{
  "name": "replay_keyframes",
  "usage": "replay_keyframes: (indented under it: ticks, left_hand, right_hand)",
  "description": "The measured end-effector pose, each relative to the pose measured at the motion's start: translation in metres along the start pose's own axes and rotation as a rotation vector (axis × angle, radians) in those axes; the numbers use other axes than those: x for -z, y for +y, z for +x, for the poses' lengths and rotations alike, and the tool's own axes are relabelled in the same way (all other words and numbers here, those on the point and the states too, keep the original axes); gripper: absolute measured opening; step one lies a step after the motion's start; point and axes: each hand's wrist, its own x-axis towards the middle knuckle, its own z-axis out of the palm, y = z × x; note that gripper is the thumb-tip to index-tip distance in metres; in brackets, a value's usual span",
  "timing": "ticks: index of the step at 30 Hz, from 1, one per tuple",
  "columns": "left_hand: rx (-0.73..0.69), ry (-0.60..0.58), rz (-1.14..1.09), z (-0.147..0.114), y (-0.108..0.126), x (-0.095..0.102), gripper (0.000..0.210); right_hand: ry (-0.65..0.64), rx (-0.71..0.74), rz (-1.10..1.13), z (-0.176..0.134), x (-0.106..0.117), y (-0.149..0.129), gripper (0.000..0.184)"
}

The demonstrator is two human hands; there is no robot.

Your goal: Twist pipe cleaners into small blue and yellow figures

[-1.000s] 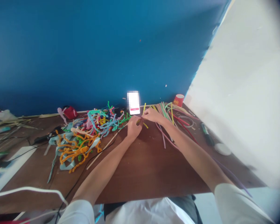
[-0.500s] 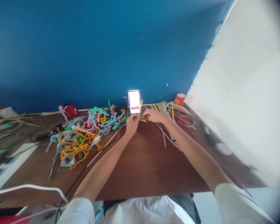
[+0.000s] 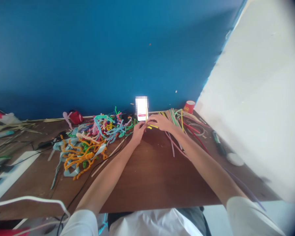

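Above the far middle of the table, my left hand [image 3: 138,131] pinches yellow pipe cleaners [image 3: 153,126] between thumb and fingers. My right hand [image 3: 161,122] meets it from the right, its fingertips closed on the same yellow stems. One stem sticks upward in front of a lit phone [image 3: 142,115] that leans against the wall; short ends point right beneath my right hand. The exact crossing of the stems is hidden by my fingers.
Left of my hands lies a tangled heap of bent, coloured pipe cleaners [image 3: 85,154]. Straight ones [image 3: 173,116] lie to the right, near a red paper cup [image 3: 189,107], a marker [image 3: 218,143] and a white round object [image 3: 235,159]. A black cable crosses the table's left side.
My right hand has moved left until its fingertips meet my left hand. The upright yellow stem has shifted slightly and its lower ends now sit under my right fingers.
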Motion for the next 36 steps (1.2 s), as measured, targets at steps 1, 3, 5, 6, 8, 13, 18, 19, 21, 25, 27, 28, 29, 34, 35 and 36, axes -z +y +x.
replay_keyframes:
  ticks: [1,3,5,6,8,13,18,19,21,25,27,28,29,34,35,36]
  left_hand:
    - [0.014,0.008,-0.023,0.001,0.000,0.001,0.025]
    - [0.041,0.020,-0.069,0.002,0.001,0.002,0.024]
    - [0.053,0.017,-0.112,0.002,0.002,0.002,0.024]
    - [0.057,0.005,-0.127,0.002,0.003,0.002,0.024]
    - [0.062,-0.026,-0.144,0.001,0.006,0.002,0.024]
    - [0.051,-0.068,-0.136,-0.002,0.009,0.002,0.023]
    - [-0.003,-0.053,-0.087,-0.002,0.005,0.003,0.025]
    - [-0.021,-0.050,-0.053,-0.001,0.004,0.003,0.025]
    - [-0.068,-0.039,0.043,-0.001,0.002,0.003,0.025]
    - [-0.177,-0.042,0.226,0.000,0.001,0.002,0.020]
    - [-0.221,-0.051,0.320,-0.001,0.002,0.001,0.015]
    - [-0.240,-0.050,0.369,-0.002,0.003,0.000,0.013]
    - [-0.258,-0.045,0.416,-0.003,0.004,-0.001,0.012]
    - [-0.368,-0.041,0.640,-0.013,0.011,-0.006,0.012]
    - [-0.388,-0.050,0.672,-0.014,0.012,-0.006,0.012]
    - [-0.401,-0.062,0.691,-0.015,0.013,-0.007,0.012]
  right_hand:
    - [0.009,-0.002,0.002,0.000,-0.001,0.001,0.025]
    - [0.019,0.010,-0.008,-0.001,-0.005,0.004,0.027]
    - [0.023,0.039,-0.006,-0.001,-0.007,0.008,0.030]
    - [0.029,0.052,0.005,-0.001,-0.008,0.009,0.030]
    - [0.041,0.075,0.028,-0.001,-0.009,0.011,0.028]
    - [0.019,0.081,-0.055,0.001,-0.009,0.009,0.032]
    - [0.037,-0.002,-0.157,0.001,-0.010,0.001,0.031]
    - [0.034,-0.027,-0.169,0.000,-0.009,-0.001,0.029]
    - [0.023,-0.087,-0.190,-0.001,-0.008,-0.005,0.026]
    - [0.025,-0.207,-0.211,-0.001,-0.005,-0.010,0.020]
    - [0.028,-0.265,-0.187,0.001,-0.006,-0.010,0.017]
    - [0.025,-0.293,-0.162,0.001,-0.006,-0.010,0.017]
    - [0.013,-0.322,-0.127,0.002,-0.006,-0.010,0.017]
    - [-0.074,-0.492,0.049,0.002,-0.003,-0.011,0.022]
    - [-0.089,-0.516,0.060,0.002,-0.002,-0.011,0.024]
    - [-0.102,-0.531,0.063,0.001,-0.001,-0.010,0.026]
